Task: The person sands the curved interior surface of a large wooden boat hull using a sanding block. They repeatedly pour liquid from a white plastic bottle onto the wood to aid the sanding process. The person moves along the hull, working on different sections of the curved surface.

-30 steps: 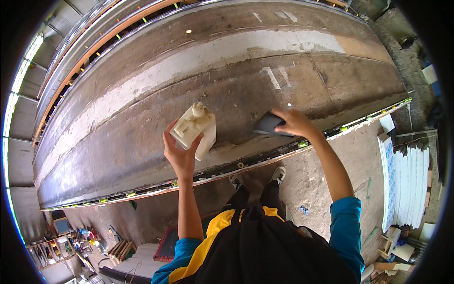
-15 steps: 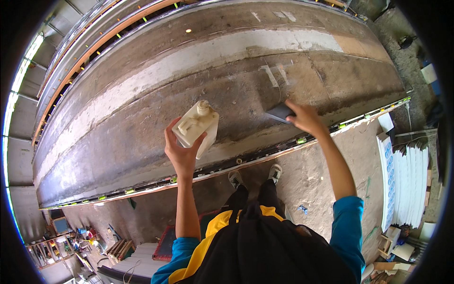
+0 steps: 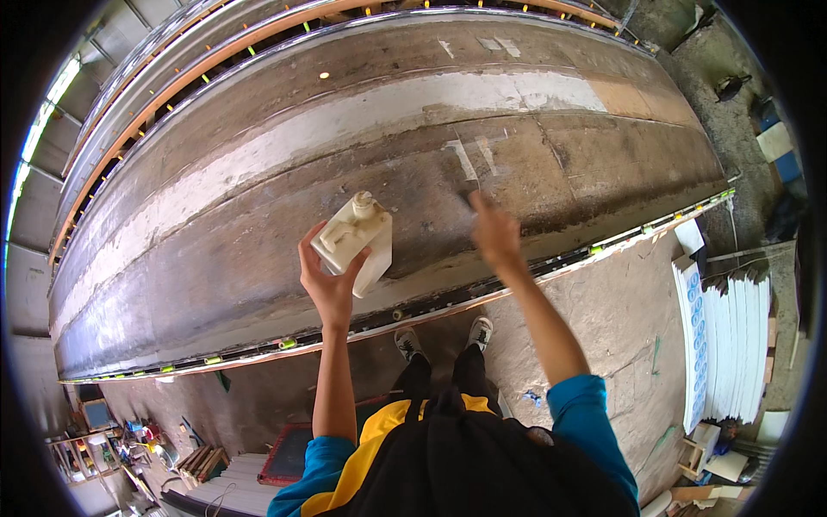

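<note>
My left hand grips an off-white plastic jug from its near side, thumb and fingers spread around it. The jug has a capped neck and a moulded handle, and it is tilted above a long, worn brown-grey worktop. Off to the right, my right hand is closed and smeared by motion over the same worktop. A dark flat pad pokes out at its fingertips, mostly hidden by the hand. Pale tape-like marks lie on the surface just beyond it.
A pale band runs along the worktop, with rails behind it. A dark edge strip with green-yellow pieces borders the near side. White stacked sheets stand at right; tools and timber lie at lower left.
My right hand has swept left across the worktop with the dark pad, whose broad face no longer shows. The left hand still holds the jug in about the same place.
</note>
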Demonstrator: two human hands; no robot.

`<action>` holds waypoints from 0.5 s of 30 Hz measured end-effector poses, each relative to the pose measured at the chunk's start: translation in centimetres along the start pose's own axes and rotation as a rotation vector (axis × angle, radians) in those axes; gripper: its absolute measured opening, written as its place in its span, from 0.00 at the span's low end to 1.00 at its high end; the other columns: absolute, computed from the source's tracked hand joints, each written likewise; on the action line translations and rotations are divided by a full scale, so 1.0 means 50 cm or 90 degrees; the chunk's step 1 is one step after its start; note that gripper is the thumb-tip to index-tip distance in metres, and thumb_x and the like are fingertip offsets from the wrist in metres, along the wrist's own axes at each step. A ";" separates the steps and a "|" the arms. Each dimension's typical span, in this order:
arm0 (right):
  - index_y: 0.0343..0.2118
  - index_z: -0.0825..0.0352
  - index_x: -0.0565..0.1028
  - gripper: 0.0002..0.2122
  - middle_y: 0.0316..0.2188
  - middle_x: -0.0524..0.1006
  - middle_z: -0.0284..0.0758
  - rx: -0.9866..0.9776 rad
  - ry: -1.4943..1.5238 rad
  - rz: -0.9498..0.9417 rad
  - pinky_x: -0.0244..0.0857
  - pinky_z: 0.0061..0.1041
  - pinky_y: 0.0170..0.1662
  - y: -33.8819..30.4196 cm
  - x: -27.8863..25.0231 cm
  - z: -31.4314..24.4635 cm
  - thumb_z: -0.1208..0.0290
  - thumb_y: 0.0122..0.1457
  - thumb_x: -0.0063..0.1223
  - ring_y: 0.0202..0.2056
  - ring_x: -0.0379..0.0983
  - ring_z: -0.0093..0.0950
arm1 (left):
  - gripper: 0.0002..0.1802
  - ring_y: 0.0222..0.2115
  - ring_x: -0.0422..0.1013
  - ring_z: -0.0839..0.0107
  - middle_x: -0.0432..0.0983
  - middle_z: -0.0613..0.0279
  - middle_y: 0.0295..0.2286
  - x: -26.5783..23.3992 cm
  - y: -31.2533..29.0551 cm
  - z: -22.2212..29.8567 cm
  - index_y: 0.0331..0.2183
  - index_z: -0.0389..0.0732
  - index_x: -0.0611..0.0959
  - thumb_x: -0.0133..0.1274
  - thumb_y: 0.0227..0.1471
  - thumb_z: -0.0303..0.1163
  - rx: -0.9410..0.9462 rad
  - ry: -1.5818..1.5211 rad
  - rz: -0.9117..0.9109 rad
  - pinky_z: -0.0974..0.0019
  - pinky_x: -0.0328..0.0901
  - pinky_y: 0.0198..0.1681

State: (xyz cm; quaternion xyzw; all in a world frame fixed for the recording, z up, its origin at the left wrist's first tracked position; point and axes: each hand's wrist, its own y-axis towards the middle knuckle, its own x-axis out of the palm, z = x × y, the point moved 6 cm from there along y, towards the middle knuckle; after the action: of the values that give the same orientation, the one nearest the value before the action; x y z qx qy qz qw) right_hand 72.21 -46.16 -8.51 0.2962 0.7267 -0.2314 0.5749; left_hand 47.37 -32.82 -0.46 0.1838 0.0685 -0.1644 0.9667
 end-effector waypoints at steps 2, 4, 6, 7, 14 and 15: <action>0.48 0.57 0.63 0.19 0.27 0.75 0.46 -0.088 0.053 0.003 0.66 0.41 0.35 -0.021 0.003 -0.029 0.71 0.51 0.49 0.32 0.74 0.43 | 0.34 0.42 0.65 0.68 0.68 0.56 0.39 0.009 -0.002 -0.005 0.46 0.35 0.67 0.64 0.34 0.24 -0.011 0.007 0.005 0.66 0.61 0.46; 0.48 0.56 0.63 0.20 0.28 0.75 0.47 -0.108 0.150 -0.018 0.66 0.41 0.36 0.002 -0.007 -0.003 0.72 0.51 0.50 0.33 0.73 0.44 | 0.34 0.41 0.67 0.67 0.70 0.55 0.40 0.005 -0.008 -0.002 0.45 0.35 0.69 0.65 0.33 0.26 -0.004 0.008 0.028 0.65 0.61 0.47; 0.49 0.62 0.62 0.24 0.30 0.75 0.50 0.011 0.145 -0.048 0.66 0.39 0.37 0.061 -0.031 0.084 0.71 0.47 0.55 0.35 0.73 0.46 | 0.34 0.41 0.67 0.67 0.70 0.54 0.40 -0.003 -0.014 0.008 0.44 0.36 0.69 0.66 0.32 0.27 -0.007 0.016 0.049 0.65 0.61 0.47; 0.50 0.64 0.62 0.26 0.30 0.75 0.51 0.041 0.164 -0.027 0.66 0.39 0.36 0.093 -0.042 0.142 0.70 0.46 0.57 0.35 0.73 0.45 | 0.34 0.41 0.67 0.67 0.70 0.54 0.40 -0.009 -0.019 0.018 0.44 0.36 0.69 0.66 0.32 0.27 -0.011 0.022 0.061 0.65 0.61 0.47; 0.48 0.63 0.63 0.23 0.25 0.74 0.44 0.001 0.072 0.044 0.69 0.34 0.28 0.109 -0.025 0.176 0.73 0.46 0.54 0.26 0.74 0.40 | 0.35 0.41 0.67 0.66 0.70 0.55 0.40 -0.014 -0.048 0.055 0.44 0.35 0.69 0.67 0.31 0.28 0.012 0.101 0.122 0.64 0.61 0.47; 0.44 0.62 0.65 0.18 0.24 0.74 0.42 -0.068 0.019 0.026 0.69 0.35 0.28 0.080 -0.011 0.125 0.74 0.48 0.52 0.26 0.74 0.40 | 0.35 0.41 0.67 0.66 0.70 0.54 0.40 -0.014 -0.055 0.056 0.44 0.35 0.69 0.67 0.31 0.28 0.010 0.110 0.132 0.64 0.61 0.47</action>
State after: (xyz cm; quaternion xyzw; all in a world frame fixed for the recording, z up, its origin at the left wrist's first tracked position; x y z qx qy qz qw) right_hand 79.47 -47.60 -9.39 0.2831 0.7406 -0.1759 0.5835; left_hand 46.00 -36.07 1.33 0.2110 0.1308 -0.0475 0.9675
